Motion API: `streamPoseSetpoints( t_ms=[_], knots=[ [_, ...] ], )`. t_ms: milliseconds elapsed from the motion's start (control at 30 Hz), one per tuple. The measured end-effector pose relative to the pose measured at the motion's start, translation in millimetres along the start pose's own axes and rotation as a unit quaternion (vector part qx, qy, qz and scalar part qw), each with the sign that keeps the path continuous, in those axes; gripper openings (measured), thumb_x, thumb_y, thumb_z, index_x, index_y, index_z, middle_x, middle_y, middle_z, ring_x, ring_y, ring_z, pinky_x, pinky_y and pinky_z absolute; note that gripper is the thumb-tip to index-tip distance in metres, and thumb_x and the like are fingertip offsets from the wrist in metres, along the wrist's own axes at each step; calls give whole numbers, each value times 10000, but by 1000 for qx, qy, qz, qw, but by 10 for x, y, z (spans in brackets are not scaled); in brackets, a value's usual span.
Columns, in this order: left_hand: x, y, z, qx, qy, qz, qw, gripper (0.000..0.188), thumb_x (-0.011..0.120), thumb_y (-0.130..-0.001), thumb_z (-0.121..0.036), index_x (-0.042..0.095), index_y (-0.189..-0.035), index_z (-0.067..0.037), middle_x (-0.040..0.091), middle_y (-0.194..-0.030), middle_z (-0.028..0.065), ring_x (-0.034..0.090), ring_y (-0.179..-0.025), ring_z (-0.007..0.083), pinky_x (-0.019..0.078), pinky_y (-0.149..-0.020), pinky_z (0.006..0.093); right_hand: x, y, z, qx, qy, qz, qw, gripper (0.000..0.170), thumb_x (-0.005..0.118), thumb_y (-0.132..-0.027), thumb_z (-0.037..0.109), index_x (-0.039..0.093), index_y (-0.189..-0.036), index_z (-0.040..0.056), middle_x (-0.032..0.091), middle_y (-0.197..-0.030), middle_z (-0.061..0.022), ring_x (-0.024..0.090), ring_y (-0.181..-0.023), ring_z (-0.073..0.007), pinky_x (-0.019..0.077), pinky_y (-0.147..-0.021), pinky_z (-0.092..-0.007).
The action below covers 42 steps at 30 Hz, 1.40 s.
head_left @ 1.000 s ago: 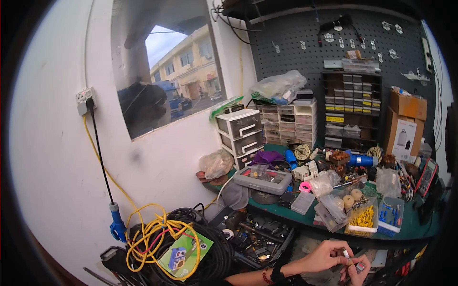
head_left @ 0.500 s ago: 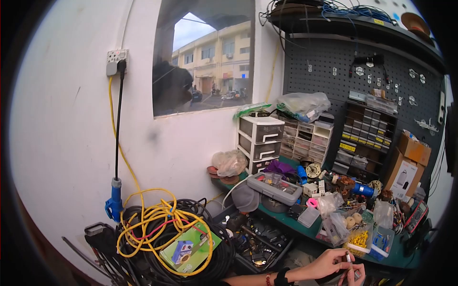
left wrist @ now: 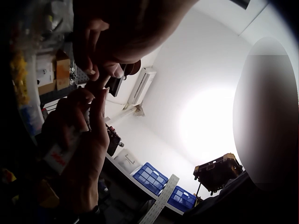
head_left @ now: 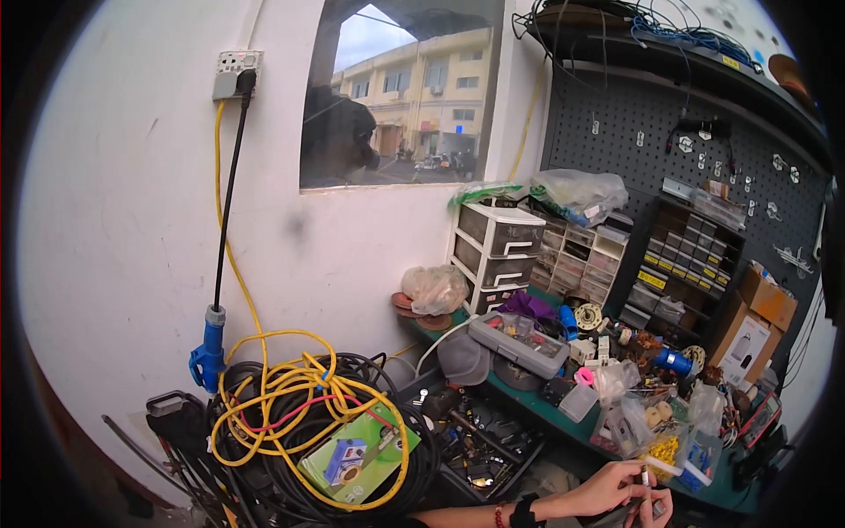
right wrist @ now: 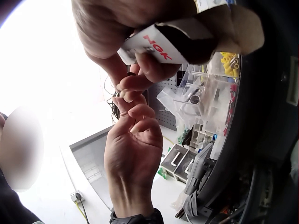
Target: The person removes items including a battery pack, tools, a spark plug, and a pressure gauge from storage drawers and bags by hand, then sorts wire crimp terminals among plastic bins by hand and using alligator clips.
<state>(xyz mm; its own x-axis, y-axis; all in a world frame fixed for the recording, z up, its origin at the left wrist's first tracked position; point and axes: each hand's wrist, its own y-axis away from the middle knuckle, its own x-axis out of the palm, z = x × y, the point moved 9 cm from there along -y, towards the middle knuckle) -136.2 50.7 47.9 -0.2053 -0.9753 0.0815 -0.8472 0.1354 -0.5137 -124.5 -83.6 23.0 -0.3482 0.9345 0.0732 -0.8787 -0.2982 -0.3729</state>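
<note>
- One slim part (head_left: 645, 476) sits pinched in the left hand (head_left: 609, 489) fingers, near the bench (head_left: 550, 412).
- Curled fingers of the right hand (head_left: 655, 510) grip an open NGK box (right wrist: 161, 45), perhaps leaving fingertips free.

White wall (head_left: 132, 229), glass window (head_left: 405, 106), dark pegboard (head_left: 634, 158), green workbench (head_left: 535, 403)

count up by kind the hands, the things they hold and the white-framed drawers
Left hand and right hand: 2
NGK box: 1
Small cylindrical part: 1
White-framed drawers: 3
Total: 7
</note>
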Motion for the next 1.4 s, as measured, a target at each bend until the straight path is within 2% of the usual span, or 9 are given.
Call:
streamPoseSetpoints(
  t_ms=[167,267,433,533,600,767,833,1167,1400],
  knots=[
    [2,-1,9,-10,1,-1,1000,165,630,-908,-66,594,-1017,53,588,-822,52,541,-646,72,432,-542,240,-16,17,-32,18,-24,-10,1000,227,640,-931,219,593,-1011,12,594,-699,-22,462,-478,-49,312,-414,-168],
    [24,-23,13,30,-32,-6,999,167,646,-904,-77,621,-992,63,586,-878,48,543,-697,68,438,-578,244,-100,25,-122,3,-27,3,1000,245,636,-935,236,585,-1035,18,606,-700,-32,470,-474,-52,311,-419,-163],
    [182,-23,257,-38,-42,29,998,170,646,-906,-77,633,-1015,53,583,-891,44,533,-674,72,427,-569,240,-283,114,-240,10,-51,-19,998,221,644,-929,210,582,-1011,15,596,-675,-30,455,-460,-53,308,-428,-161],
    [263,-25,363,-35,-27,28,999,170,637,-913,-77,632,-1034,43,581,-897,38,536,-657,65,418,-550,233,-391,191,-365,45,-71,-39,996,223,659,-920,216,577,-980,19,573,-648,-16,444,-456,-51,304,-420,-174],
    [291,-7,471,-117,-30,37,992,171,630,-917,-69,629,-1057,30,583,-906,31,542,-649,54,420,-541,219,-446,246,-502,102,-65,-52,991,241,671,-912,241,571,-962,28,546,-624,-4,432,-450,-51,295,-412,-185],
    [311,9,752,-169,-33,42,984,191,632,-908,-54,629,-1086,18,605,-899,30,562,-676,46,443,-550,201,-471,255,-578,116,-74,-39,990,249,670,-913,267,568,-962,45,522,-603,5,419,-440,-51,294,-412,-190],
    [306,-17,735,-111,-66,37,991,207,638,-904,-57,629,-1097,18,615,-899,36,577,-711,52,456,-566,205,-488,253,-643,110,-88,-29,990,249,668,-915,262,566,-962,40,522,-600,6,411,-441,-50,302,-415,-193],
    [407,-68,739,-115,-86,59,988,218,662,-890,-88,638,-1067,35,622,-916,42,580,-748,57,466,-603,214,-569,276,-842,88,-191,-24,977,209,647,-930,227,583,-963,32,572,-655,-12,436,-452,-53,319,-415,-184],
    [358,-63,756,-114,-103,44,987,202,658,-893,-90,638,-1048,37,629,-934,46,588,-754,63,468,-610,211,-567,272,-826,94,-163,-25,982,244,651,-926,229,598,-1038,19,624,-729,-33,486,-471,-61,343,-415,-184]
  ],
)
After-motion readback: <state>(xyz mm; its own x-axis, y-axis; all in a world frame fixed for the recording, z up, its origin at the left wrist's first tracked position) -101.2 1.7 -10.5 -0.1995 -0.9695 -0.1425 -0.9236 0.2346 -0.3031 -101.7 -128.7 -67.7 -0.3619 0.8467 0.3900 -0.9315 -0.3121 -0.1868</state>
